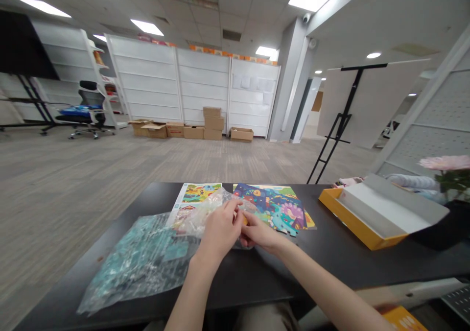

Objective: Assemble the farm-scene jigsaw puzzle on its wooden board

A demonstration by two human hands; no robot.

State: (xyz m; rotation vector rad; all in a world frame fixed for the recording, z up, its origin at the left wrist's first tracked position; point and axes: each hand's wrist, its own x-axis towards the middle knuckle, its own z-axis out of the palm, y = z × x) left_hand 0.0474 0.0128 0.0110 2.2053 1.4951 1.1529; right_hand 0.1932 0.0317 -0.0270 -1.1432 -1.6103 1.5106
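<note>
My left hand (pixel 224 223) and my right hand (pixel 258 229) meet over the middle of the black table (pixel 264 274), fingers closed close together. A small orange piece (pixel 245 220) shows between them; the fingers hide most of it. Under and behind my left hand lies a crumpled clear plastic bag (pixel 200 218). Beyond my right hand are colourful picture puzzle boards (pixel 266 200), and a loose teal dinosaur-shaped puzzle piece (pixel 283 219) lies over their near edge. To the left rests a large clear bag with teal puzzle pieces (pixel 147 252).
A printed picture sheet (pixel 200 192) lies at the table's far side. On the right stands an open yellow box (pixel 362 221) with a white inside, beside a dark pot (pixel 442 223) with a pink flower (pixel 446 162). Cardboard boxes (pixel 213 125) line the far shelves.
</note>
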